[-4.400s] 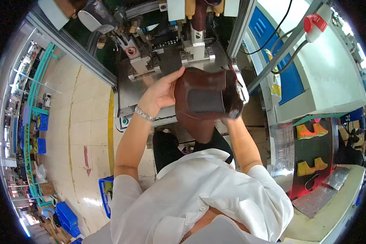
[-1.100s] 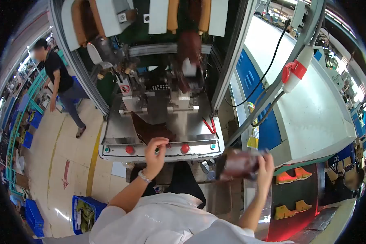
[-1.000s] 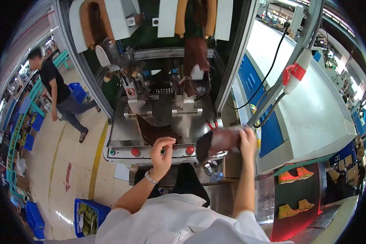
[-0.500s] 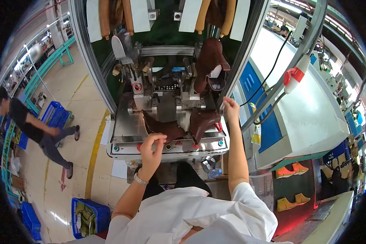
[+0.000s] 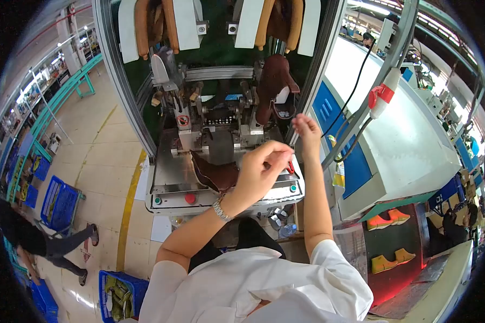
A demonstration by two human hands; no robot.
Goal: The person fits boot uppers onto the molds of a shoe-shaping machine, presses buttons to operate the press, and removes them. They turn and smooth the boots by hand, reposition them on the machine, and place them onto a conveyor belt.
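My left hand (image 5: 265,168), with a metal watch at the wrist, reaches across the front of the machine bed. Its thumb and fingers are pinched together; whatever is between them does not show. Higher and to the right, my right hand (image 5: 307,132) has curled fingers, just below a brown leather boot upper (image 5: 275,81) on the machine's right form. What it may grip is too small to make out. Another brown leather upper (image 5: 215,171) lies on the metal bed, left of my left hand. A red-handled tool (image 5: 290,167) shows beside my left fingertips.
A red button (image 5: 189,199) and green buttons (image 5: 293,188) line the machine's front edge. An upright frame post and a red-and-white plug (image 5: 382,97) stand at right. Shoes (image 5: 383,264) sit on a conveyor. At left, a person (image 5: 43,242) walks near blue crates (image 5: 59,202).
My left hand has moved right across the bed, over where the second upper lay. My right hand has risen slightly. The person at left has moved nearer.
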